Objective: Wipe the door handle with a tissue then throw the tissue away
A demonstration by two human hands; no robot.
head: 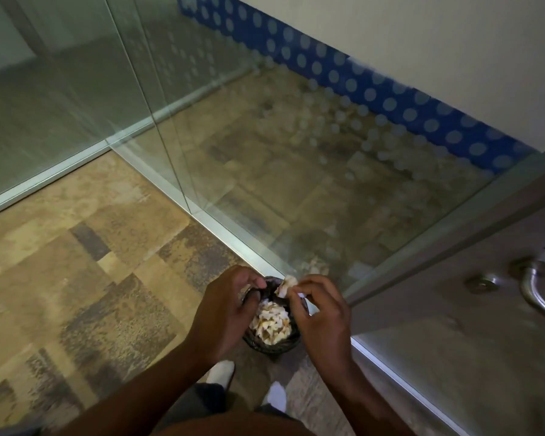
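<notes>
A small dark woven bin (pixel 272 344) stands on the floor by the glass wall, filled with crumpled white tissues (pixel 272 322). My right hand (pixel 320 313) pinches a crumpled white tissue (pixel 287 285) just above the bin's far rim. My left hand (pixel 228 309) hovers over the bin's left side with its fingers curled, and I cannot tell whether it holds anything. The metal door handle (pixel 538 289) is on the grey door at the right edge, well apart from both hands.
A glass partition (pixel 202 127) with a metal floor rail runs diagonally behind the bin. The grey door (pixel 453 325) stands to the right. Patterned brown carpet (pixel 76 262) spreads to the left. My feet in white socks (pixel 277 396) stand just before the bin.
</notes>
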